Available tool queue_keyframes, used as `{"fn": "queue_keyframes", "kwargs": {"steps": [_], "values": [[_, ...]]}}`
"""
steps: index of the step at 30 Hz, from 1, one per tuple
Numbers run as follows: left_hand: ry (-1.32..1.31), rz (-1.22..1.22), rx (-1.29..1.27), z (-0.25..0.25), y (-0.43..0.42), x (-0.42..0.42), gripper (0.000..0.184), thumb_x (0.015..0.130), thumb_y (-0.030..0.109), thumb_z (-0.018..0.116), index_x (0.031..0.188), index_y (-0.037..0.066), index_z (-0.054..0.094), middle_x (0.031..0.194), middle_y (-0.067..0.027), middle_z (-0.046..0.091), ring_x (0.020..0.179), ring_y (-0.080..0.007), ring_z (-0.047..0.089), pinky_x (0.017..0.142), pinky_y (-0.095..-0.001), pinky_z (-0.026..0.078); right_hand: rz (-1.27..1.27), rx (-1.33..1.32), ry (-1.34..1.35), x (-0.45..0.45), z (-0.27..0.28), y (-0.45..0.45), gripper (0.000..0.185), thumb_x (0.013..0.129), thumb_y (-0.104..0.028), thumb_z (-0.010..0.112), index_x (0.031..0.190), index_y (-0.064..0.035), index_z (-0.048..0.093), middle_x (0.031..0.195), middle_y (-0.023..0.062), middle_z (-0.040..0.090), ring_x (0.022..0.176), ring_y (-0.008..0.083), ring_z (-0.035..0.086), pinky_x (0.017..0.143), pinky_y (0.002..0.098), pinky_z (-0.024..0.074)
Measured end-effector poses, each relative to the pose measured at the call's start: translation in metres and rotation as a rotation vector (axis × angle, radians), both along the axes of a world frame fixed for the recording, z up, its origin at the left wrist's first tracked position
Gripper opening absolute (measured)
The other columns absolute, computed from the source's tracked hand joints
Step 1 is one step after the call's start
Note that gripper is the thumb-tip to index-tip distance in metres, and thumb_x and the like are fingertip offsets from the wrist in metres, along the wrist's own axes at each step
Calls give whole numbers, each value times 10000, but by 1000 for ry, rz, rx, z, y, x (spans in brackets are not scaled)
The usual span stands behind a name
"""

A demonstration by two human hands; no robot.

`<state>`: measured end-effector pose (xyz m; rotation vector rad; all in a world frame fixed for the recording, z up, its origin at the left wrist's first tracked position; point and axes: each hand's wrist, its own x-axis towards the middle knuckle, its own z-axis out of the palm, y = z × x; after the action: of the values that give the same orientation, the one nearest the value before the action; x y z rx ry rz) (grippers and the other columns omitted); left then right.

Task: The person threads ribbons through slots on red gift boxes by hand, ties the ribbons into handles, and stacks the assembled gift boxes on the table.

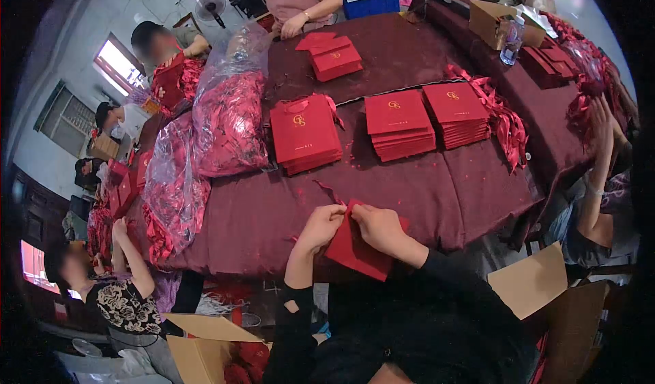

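Observation:
A flat red bag (359,253) is held tilted at the near edge of the cloth-covered table. My left hand (321,228) pinches at its top edge, beside a red ribbon (329,192) that trails up onto the cloth. Close against it, my right hand (379,230) has its fingers pressed on the same top edge and its palm over the bag's right side. What lies between the fingertips is too small to tell. Beyond my hands lie stacks of red bags with gold print: one on the left (306,130), one in the middle (400,121), another on the right (457,111).
Clear plastic bags of red ribbons (232,121) lie left on the table (252,213). Loose ribbons (508,135) hang beside the right stack. A bottle (511,41) and a carton (486,22) stand at the back right. Open cartons (529,282) flank me; other people work around the table.

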<state>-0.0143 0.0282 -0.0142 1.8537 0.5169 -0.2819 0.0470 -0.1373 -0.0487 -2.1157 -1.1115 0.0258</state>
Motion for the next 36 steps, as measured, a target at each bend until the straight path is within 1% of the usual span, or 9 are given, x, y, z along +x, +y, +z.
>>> {"fn": "queue_keyframes", "kwargs": {"steps": [14, 16, 17, 20, 26, 29, 31, 32, 36], "values": [[-434, -55, 357, -27, 3, 3, 126, 865, 50, 572, 923, -29, 652, 741, -134, 663, 666, -158, 643, 591, -301, 492, 87, 49, 242, 21, 0, -12, 303, 806, -294, 683, 731, -22, 571, 685, 168, 575, 654, 343, 585, 567, 405, 432], [-268, 205, 61, -27, 6, 3, 114, 897, 39, 540, 933, -15, 634, 705, -107, 629, 639, -161, 644, 548, -287, 507, 96, 90, 277, 21, -2, -13, 280, 809, -275, 684, 732, -19, 601, 686, 153, 579, 626, 302, 588, 559, 380, 432], [-368, 404, -84, -34, 18, 3, 115, 918, 32, 511, 944, -9, 616, 692, -88, 599, 597, -155, 634, 510, -272, 523, 97, 50, 286, 22, -3, -13, 269, 810, -267, 682, 733, -20, 608, 690, 146, 583, 627, 290, 592, 558, 374, 433], [-351, 382, -20, -19, 37, 1, 124, 921, 38, 510, 939, -25, 615, 703, -102, 605, 570, -147, 624, 504, -275, 533, 109, 11, 269, 20, 2, -10, 246, 785, -254, 690, 745, -22, 620, 702, 129, 594, 638, 273, 606, 561, 368, 444], [-324, 408, 195, -17, 52, 17, 117, 905, 50, 537, 941, -15, 628, 688, -80, 621, 543, -144, 623, 485, -272, 512, 58, -105, 201, 14, 5, -7, 250, 756, -275, 683, 759, -31, 630, 762, 125, 625, 713, 322, 624, 626, 424, 484], [-308, 324, 416, -33, 57, 29, 109, 875, 78, 573, 912, 4, 644, 700, -109, 655, 590, -226, 651, 548, -346, 513, 55, -121, 167, 12, 4, -7, 245, 757, -269, 685, 775, -31, 626, 759, 126, 613, 720, 324, 622, 629, 426, 484], [-396, 292, 757, -39, 60, 33, 108, 851, 110, 597, 879, 21, 653, 735, -146, 665, 705, -326, 655, 649, -420, 498, 18, -14, 125, 11, -3, -6, 251, 759, -269, 683, 744, -30, 608, 719, 117, 588, 672, 322, 602, 573, 401, 453], [-371, 305, 723, -42, 62, 34, 117, 846, 130, 608, 857, 22, 652, 775, -174, 663, 798, -377, 634, 714, -452, 480, 25, -46, 118, 11, -5, -7, 253, 767, -270, 675, 736, -29, 604, 724, 120, 590, 680, 325, 603, 578, 406, 455], [-493, 319, 927, -29, 45, 21, 149, 858, 76, 556, 977, 24, 628, 971, -187, 604, 902, -399, 591, 724, -463, 471, -10, -25, 104, 8, -5, -5, 249, 774, -269, 669, 739, -31, 608, 745, 128, 610, 697, 325, 614, 588, 415, 463]]}}
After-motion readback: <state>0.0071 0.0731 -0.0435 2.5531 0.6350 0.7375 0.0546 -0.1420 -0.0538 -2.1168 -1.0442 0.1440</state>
